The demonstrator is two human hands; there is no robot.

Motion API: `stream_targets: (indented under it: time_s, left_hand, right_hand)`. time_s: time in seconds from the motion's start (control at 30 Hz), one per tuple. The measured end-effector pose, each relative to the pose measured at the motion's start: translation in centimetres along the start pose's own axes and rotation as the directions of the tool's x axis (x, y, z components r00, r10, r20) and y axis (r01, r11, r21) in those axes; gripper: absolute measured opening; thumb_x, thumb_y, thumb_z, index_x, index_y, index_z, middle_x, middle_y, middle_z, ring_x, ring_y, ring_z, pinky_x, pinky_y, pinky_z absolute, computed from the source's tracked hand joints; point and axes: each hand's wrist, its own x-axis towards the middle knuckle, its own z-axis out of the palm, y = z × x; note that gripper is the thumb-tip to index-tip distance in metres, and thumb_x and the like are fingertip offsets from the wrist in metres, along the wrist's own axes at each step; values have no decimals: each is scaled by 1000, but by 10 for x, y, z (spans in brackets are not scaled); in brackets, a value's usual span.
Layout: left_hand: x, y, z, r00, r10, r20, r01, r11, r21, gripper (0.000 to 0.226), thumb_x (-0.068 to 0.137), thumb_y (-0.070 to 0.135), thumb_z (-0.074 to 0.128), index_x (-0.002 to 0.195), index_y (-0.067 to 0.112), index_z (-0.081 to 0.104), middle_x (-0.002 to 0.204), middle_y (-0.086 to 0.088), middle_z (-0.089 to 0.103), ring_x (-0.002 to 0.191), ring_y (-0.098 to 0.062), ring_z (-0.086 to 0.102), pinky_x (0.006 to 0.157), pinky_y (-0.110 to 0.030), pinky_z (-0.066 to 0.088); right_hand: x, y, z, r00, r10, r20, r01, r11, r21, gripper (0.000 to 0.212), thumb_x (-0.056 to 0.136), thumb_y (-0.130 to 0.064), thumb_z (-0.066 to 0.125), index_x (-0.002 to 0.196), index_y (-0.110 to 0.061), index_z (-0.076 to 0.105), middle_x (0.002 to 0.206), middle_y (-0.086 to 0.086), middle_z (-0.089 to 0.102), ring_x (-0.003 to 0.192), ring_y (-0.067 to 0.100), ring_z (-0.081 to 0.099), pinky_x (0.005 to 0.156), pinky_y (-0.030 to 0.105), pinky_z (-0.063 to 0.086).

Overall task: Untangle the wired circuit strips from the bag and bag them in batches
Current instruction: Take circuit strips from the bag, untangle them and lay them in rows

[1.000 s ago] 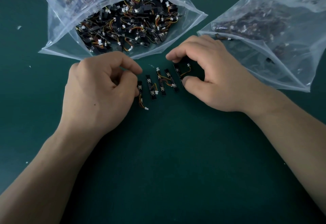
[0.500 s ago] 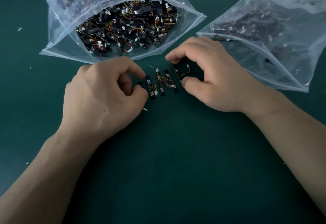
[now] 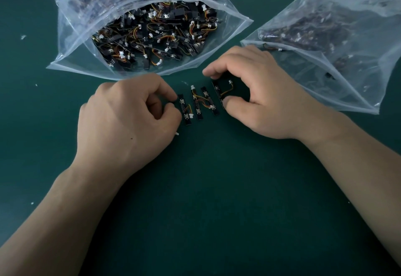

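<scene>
Dark green matting covers the whole work surface. Wired circuit strips lie on it in a short row between the two hands, side by side and roughly parallel, each black with white connectors and orange-yellow leads. Three lie free; the leads of the middle pair cross.

The right hand pinches the rightmost strip lengthwise, with the index fingertip on its far end and the thumb on its near end. That strip's lead loops out to the right and ends in a white plug.

The left hand is curled tight at the row's left end, index finger and thumb closed on the leftmost strip. This strip is almost wholly covered. One white connector shows below the thumb.

Beyond the row lies the open bag, clear plastic, its mouth towards the hands and full of tangled strips. A second clear bag lies to the right, just beside the right hand, its contents dim through the plastic. Small white scraps dot the matting at the left.
</scene>
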Motion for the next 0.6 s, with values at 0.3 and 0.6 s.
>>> stream_targets:
  time_s: [0.3, 0.6]
  left_hand:
    - [-2, 1, 0, 1000, 16, -8, -15, 999, 48, 18, 75, 42, 57, 91, 39, 67, 83, 27, 64, 65, -5, 59, 68, -38, 55]
    - [-1, -1, 0, 999, 24, -29, -24, 1000, 11, 17, 83, 39, 54, 93, 35, 67, 81, 22, 65, 64, -10, 59, 66, -39, 54]
  right_hand:
    - [0, 0, 1, 1000, -7, -4, 7, 1000, -2, 47, 85, -20, 59, 132, -26, 62, 120, -16, 58, 119, 9, 51, 112, 34, 32]
    - [-1, 3, 1, 1000, -19, -8, 19, 1000, -2, 46, 87, -19, 59, 132, -26, 62, 120, -16, 58, 120, 8, 51, 112, 34, 32]
